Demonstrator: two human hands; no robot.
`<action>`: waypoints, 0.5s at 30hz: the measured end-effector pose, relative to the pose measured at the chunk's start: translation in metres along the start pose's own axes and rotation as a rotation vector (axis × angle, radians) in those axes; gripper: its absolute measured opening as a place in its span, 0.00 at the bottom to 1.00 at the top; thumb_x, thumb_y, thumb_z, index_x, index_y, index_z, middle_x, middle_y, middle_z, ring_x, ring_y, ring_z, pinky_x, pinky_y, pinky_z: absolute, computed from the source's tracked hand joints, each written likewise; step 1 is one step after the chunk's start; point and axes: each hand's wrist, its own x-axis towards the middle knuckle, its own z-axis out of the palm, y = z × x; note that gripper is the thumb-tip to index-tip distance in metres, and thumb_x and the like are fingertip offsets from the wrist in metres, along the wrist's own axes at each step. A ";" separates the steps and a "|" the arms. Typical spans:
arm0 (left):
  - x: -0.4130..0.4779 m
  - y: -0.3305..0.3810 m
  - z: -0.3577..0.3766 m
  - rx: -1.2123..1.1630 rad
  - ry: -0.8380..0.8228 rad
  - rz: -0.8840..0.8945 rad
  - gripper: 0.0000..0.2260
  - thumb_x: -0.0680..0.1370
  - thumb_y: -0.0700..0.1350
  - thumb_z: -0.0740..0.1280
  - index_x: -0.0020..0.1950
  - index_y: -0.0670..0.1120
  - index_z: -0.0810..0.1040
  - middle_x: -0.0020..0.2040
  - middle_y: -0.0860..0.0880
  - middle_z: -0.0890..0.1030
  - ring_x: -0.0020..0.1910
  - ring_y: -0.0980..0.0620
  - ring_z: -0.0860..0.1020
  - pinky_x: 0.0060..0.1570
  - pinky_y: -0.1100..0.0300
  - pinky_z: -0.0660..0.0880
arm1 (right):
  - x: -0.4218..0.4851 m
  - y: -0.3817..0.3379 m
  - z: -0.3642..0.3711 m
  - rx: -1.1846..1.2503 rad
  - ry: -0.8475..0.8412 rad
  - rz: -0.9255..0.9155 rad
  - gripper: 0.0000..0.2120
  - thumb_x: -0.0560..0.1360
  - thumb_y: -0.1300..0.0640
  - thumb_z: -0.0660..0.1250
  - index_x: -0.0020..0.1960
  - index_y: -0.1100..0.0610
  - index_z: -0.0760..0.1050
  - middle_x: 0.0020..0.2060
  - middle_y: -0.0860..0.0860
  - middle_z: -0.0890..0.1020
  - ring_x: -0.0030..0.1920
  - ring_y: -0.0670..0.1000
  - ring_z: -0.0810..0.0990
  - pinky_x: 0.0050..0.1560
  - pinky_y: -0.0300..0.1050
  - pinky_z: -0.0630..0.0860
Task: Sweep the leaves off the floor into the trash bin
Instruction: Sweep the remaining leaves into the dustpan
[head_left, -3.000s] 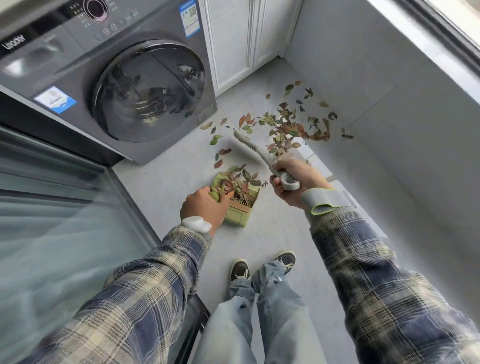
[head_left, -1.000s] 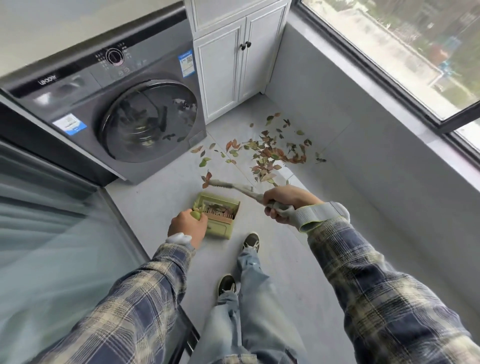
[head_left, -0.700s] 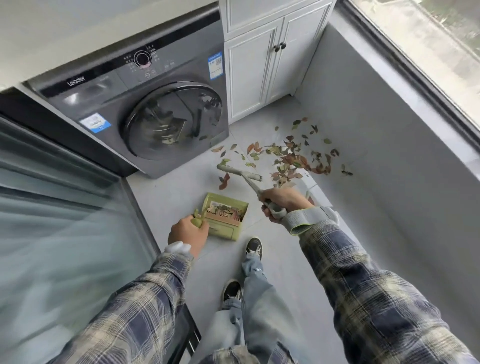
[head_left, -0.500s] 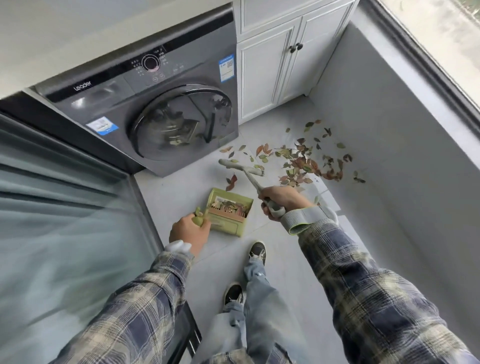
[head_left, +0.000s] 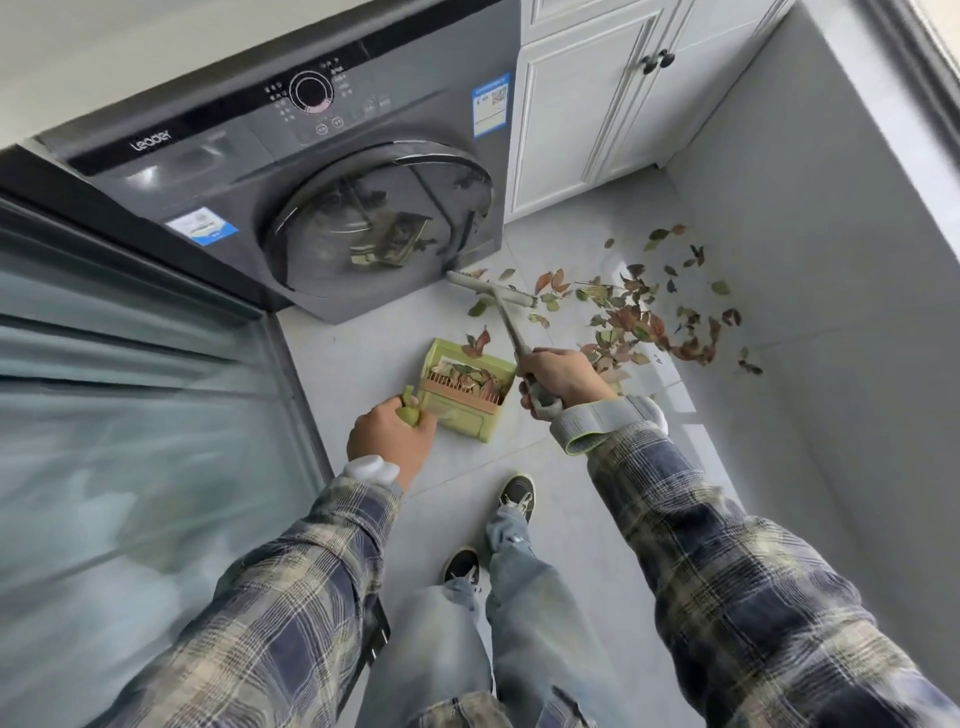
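Brush (head_left: 511, 332) head now farther out, by washer (head_left: 311, 208). Left fingers (head_left: 423, 422) clench dustpan (head_left: 467, 410) handle, right fingers (head_left: 529, 375) brush handle; I pull leaves (head_left: 639, 317) nearward, pan lip flat.

Matt green plastic dustpan (head_left: 470, 415); glossy dark washer door (head_left: 379, 223); smooth grey floor tiles (head_left: 363, 358); soft plaid cloth sleeves (head_left: 727, 571).

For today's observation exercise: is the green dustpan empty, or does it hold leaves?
Not empty: a pile of red and green leaves lies inside the dustpan, and two more rest on its far edge.
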 end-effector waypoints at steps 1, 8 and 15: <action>0.001 0.000 0.000 0.010 -0.002 -0.001 0.16 0.75 0.56 0.64 0.35 0.46 0.76 0.29 0.47 0.79 0.33 0.40 0.76 0.32 0.57 0.73 | 0.005 -0.003 0.001 0.002 0.001 0.001 0.06 0.71 0.62 0.67 0.35 0.58 0.75 0.28 0.56 0.78 0.29 0.55 0.78 0.32 0.44 0.73; 0.012 0.000 0.000 0.007 -0.007 0.003 0.14 0.70 0.62 0.62 0.35 0.53 0.75 0.26 0.53 0.74 0.30 0.43 0.75 0.31 0.60 0.67 | 0.028 -0.036 0.005 -0.062 0.010 -0.014 0.10 0.77 0.62 0.66 0.38 0.57 0.74 0.36 0.53 0.77 0.37 0.53 0.78 0.35 0.45 0.78; 0.019 -0.003 0.000 0.036 -0.019 -0.004 0.10 0.68 0.60 0.62 0.35 0.55 0.75 0.24 0.55 0.71 0.29 0.44 0.73 0.32 0.61 0.67 | 0.026 -0.031 -0.004 -0.199 -0.026 0.079 0.13 0.80 0.65 0.60 0.37 0.59 0.68 0.33 0.55 0.75 0.33 0.53 0.77 0.39 0.38 0.75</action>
